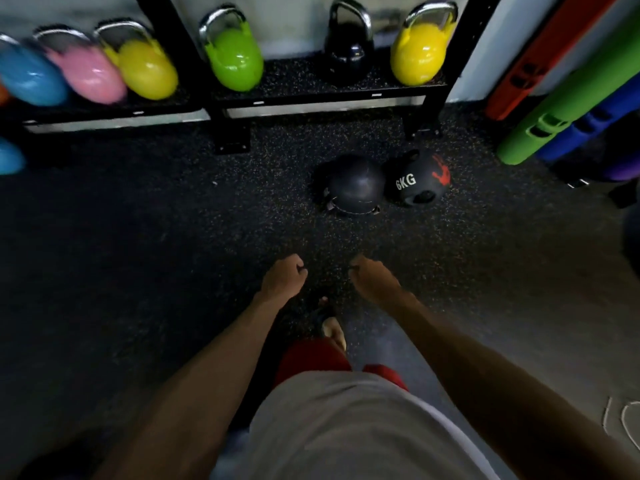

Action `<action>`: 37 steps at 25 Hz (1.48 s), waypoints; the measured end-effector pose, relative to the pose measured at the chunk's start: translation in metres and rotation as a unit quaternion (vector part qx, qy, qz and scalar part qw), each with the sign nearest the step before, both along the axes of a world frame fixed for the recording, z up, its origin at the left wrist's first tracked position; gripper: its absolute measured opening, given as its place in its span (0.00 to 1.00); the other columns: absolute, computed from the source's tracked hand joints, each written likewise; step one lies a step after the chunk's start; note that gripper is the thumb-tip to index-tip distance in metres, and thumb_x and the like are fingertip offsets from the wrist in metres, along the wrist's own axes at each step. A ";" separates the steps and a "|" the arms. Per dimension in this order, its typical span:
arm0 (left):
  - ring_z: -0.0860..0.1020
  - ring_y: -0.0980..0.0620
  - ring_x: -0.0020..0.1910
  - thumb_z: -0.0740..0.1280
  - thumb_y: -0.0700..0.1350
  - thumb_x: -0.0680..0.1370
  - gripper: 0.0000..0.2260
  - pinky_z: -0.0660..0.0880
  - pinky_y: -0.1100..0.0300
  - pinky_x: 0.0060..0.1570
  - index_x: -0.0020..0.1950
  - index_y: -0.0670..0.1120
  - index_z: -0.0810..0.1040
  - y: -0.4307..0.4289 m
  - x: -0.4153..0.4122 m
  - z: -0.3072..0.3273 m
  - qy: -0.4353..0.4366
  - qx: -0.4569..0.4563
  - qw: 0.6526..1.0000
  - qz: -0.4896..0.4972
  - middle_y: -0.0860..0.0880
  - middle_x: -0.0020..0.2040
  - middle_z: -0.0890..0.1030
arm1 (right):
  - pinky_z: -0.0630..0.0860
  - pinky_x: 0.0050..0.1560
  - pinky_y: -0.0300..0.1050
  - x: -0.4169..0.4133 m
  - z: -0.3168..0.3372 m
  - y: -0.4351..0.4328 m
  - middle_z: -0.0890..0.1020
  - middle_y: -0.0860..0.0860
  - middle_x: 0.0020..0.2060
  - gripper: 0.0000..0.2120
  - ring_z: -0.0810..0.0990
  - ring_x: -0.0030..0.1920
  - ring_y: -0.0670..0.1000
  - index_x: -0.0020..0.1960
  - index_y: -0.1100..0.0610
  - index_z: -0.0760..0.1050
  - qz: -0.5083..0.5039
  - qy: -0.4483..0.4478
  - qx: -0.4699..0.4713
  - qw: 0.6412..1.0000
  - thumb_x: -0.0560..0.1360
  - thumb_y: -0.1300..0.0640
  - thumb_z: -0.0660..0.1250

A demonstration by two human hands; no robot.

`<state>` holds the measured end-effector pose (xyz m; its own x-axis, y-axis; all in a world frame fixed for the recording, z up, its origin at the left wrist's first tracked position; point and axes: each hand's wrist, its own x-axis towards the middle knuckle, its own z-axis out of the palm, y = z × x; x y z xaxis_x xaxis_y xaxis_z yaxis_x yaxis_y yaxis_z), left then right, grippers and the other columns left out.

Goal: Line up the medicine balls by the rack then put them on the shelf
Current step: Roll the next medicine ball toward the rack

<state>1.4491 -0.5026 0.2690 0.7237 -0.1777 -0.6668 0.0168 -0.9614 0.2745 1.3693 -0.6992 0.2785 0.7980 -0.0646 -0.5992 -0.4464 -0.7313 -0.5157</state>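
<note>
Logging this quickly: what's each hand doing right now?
Left hand: closed, fingers curled, holding nothing visible.
Right hand: closed, fingers curled, holding nothing visible.

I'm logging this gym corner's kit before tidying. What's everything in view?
rack: one, black, along the top.
plain medicine ball: one, black, on the floor before the rack's right foot.
6KG medicine ball: one, black with red handprint, right beside it.
kettlebells: six, blue, pink, yellow, green, black, yellow, on the rack's shelf.
tubes: four, red, green, blue, purple, leaning at right.
floor: one, black speckled, underfoot.
shirt: one, grey, bottom centre.
shorts: one, red, at the shirt's hem.
left hand: one, bare, fingers curled, empty.
right hand: one, bare, fingers curled, empty.
</note>
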 end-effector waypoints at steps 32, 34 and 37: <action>0.72 0.42 0.70 0.65 0.43 0.82 0.20 0.69 0.52 0.66 0.74 0.45 0.69 0.499 -0.461 -0.103 0.020 -0.056 0.995 0.078 0.42 0.70 0.74 | 0.75 0.54 0.56 -0.433 -0.111 0.498 0.80 0.63 0.59 0.15 0.79 0.57 0.65 0.65 0.61 0.72 0.061 0.044 -0.054 0.996 0.82 0.56 0.58; 0.70 0.41 0.71 0.66 0.43 0.82 0.23 0.68 0.51 0.68 0.76 0.47 0.67 0.512 -0.468 -0.143 0.022 -0.057 0.995 0.080 0.41 0.71 0.72 | 0.74 0.56 0.56 -0.445 -0.150 0.511 0.78 0.62 0.62 0.17 0.77 0.60 0.65 0.68 0.60 0.70 0.070 0.059 -0.061 0.994 0.81 0.54 0.59; 0.67 0.41 0.72 0.66 0.46 0.81 0.27 0.66 0.47 0.71 0.79 0.52 0.62 0.520 -0.465 -0.213 0.010 -0.039 0.998 0.045 0.42 0.73 0.69 | 0.70 0.68 0.60 -0.447 -0.221 0.522 0.70 0.60 0.69 0.24 0.68 0.69 0.63 0.74 0.56 0.65 0.067 0.063 -0.066 0.994 0.81 0.51 0.63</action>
